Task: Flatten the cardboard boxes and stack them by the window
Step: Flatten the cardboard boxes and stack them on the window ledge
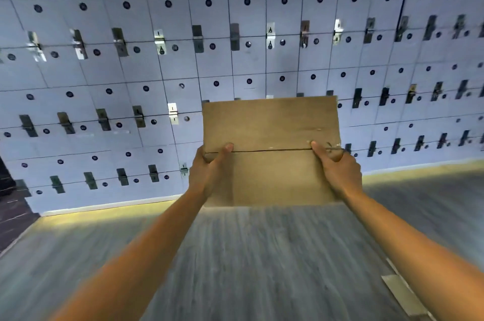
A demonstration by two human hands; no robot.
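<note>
Before a wall of pale lockers (110, 77), above the grey floor (235, 255), both arms held out a cardboard box (271, 124). The left hand (207, 174) and right hand (337, 171) gripped its sides, thumbs pressed along the flap seam.

There is a single view, from a wide-angle camera worn on the person's head. It faces forward and slightly down, toward a wall of lockers (162, 79) that fills the upper half and bows at the edges from the lens. The grey floor (262, 255) takes the lower half and looks streaked with blur. Both forearms reach out from the bottom corners, near the lens, to a cardboard box (271, 137) held at arm's length, just right of centre.
</note>
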